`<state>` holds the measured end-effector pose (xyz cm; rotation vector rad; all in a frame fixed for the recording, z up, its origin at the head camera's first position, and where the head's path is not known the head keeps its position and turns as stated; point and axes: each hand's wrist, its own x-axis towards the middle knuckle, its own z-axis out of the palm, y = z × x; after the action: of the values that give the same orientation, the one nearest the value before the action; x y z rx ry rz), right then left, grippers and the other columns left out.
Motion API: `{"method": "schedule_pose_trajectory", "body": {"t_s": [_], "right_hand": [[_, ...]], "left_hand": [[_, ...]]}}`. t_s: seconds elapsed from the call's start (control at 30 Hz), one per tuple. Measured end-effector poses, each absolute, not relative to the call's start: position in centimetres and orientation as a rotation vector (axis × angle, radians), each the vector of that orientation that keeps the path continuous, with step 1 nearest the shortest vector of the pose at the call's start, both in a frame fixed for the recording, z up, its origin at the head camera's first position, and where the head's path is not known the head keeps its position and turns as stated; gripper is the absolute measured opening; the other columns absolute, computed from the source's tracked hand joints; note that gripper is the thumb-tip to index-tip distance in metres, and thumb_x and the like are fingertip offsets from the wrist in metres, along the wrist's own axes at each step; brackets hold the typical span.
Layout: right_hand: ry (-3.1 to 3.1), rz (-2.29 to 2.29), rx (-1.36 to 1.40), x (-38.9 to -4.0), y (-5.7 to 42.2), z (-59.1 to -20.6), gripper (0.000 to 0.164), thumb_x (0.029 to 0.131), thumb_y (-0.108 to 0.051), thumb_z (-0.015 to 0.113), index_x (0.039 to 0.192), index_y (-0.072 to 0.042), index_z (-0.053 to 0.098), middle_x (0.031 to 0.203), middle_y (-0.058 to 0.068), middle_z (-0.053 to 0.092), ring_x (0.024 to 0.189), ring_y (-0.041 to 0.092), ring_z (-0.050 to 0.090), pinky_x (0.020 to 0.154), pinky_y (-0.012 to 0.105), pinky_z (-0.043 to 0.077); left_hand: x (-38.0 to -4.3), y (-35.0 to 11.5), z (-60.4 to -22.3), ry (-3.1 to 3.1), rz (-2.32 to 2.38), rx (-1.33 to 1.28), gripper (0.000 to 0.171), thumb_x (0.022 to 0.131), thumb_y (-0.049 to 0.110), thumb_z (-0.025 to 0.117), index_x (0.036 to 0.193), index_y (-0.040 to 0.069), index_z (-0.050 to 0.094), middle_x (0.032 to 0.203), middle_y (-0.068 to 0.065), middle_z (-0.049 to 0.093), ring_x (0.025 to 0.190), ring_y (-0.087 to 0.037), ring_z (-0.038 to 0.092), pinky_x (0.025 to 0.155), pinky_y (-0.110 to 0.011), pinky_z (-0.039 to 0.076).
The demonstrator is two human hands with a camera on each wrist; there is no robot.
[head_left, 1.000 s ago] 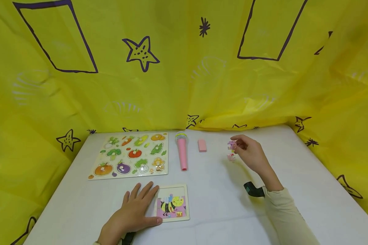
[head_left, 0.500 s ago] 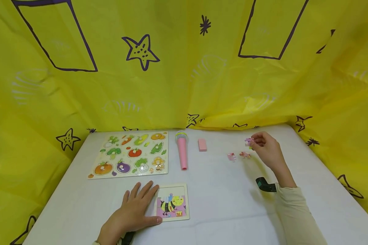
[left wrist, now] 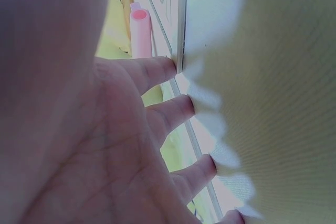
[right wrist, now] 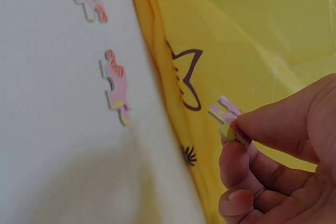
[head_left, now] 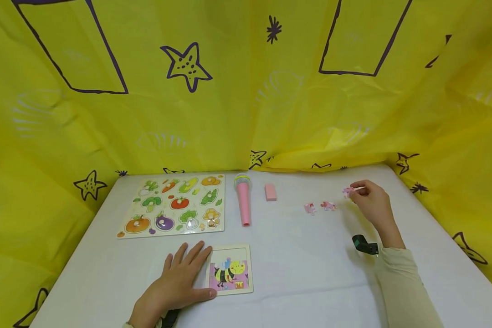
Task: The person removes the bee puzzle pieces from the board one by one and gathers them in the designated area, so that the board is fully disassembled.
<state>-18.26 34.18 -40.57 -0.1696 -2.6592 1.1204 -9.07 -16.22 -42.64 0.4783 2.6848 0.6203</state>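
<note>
- left hand [head_left: 178, 282]: fingers straight and spread, palm side down. one fingertip touched the upper left corner of the puzzle tray [head_left: 242, 253], the thumb its lower left corner; the other fingertips were beyond the tray's left side.
- puzzle tray: lay flat, near the front of the table, just right of the left hand. bee picture [head_left: 231, 273] partly assembled in it, with a honey pot low on the right; a bare strip ran along the top, a blue knob poking into it.
- right hand [head_left: 373, 205]: raised over the right side of the table, thumb and fingers pinching a pink and yellow puzzle piece [right wrist: 223, 115]. could not tell whether it was one piece or several stacked.
- two loose pieces, both pinkish: one [head_left: 310, 208] on the left, the other [head_left: 328, 206] just beside it, between the first and the right hand. apart from each other, flat on the white cloth [head_left: 295, 264].
- farther back: a vegetable board [head_left: 194, 208] on the left, a pink microphone [head_left: 243, 200] just beside it, then a pink block [head_left: 270, 192].
- behind the table: a yellow curtain [head_left: 229, 114] with dark star drawings.
</note>
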Motion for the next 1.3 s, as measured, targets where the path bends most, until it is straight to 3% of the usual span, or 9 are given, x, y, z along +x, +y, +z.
{"method": "schedule_pose_trajectory", "body": {"t_s": [0.4, 0.63, 0.9, 1.3], "right_hand": [[-2.759, 1.085, -0.256, -18.9, 34.9, -42.1, 0.034, 0.105, -0.014, 0.063, 0.125, 0.013, 0.069, 0.095, 0.017, 0.068, 0.078, 0.025, 0.057, 0.061, 0.032, 0.044], [-2.800, 1.096, -0.305, -19.3, 34.8, -42.9, 0.034, 0.104, -0.014, 0.062, 0.120, 0.015, 0.070, 0.100, 0.023, 0.070, 0.086, 0.031, 0.059, 0.067, 0.034, 0.046], [-2.830, 1.131, -0.334, -19.5, 34.4, -43.2, 0.034, 0.103, -0.012, 0.062, 0.118, 0.017, 0.068, 0.090, 0.018, 0.070, 0.076, 0.025, 0.060, 0.061, 0.031, 0.048], [-2.859, 1.072, -0.309, -19.3, 35.1, -43.4, 0.029, 0.100, -0.010, 0.064, 0.114, 0.016, 0.066, 0.094, 0.025, 0.069, 0.083, 0.034, 0.061, 0.066, 0.035, 0.047]], "left_hand": [[-9.1, -16.2, -42.6, 2.689, 0.601, 0.487, 0.103, 0.082, 0.058, 0.087, 0.163, 0.012, 0.044, 0.172, -0.014, 0.031, 0.156, -0.054, 0.016, 0.116, -0.083, 0.007], [-9.2, -16.2, -42.7, 2.689, 0.588, 0.490, 0.104, 0.082, 0.058, 0.087, 0.164, 0.012, 0.043, 0.173, -0.015, 0.031, 0.156, -0.056, 0.016, 0.115, -0.084, 0.008], [-9.2, -16.2, -42.7, 2.692, 0.582, 0.489, 0.104, 0.082, 0.059, 0.088, 0.164, 0.013, 0.043, 0.173, -0.015, 0.031, 0.156, -0.056, 0.016, 0.115, -0.084, 0.008], [-9.2, -16.3, -42.6, 2.693, 0.583, 0.499, 0.104, 0.082, 0.059, 0.087, 0.164, 0.013, 0.043, 0.173, -0.014, 0.030, 0.156, -0.056, 0.016, 0.115, -0.084, 0.009]]}}
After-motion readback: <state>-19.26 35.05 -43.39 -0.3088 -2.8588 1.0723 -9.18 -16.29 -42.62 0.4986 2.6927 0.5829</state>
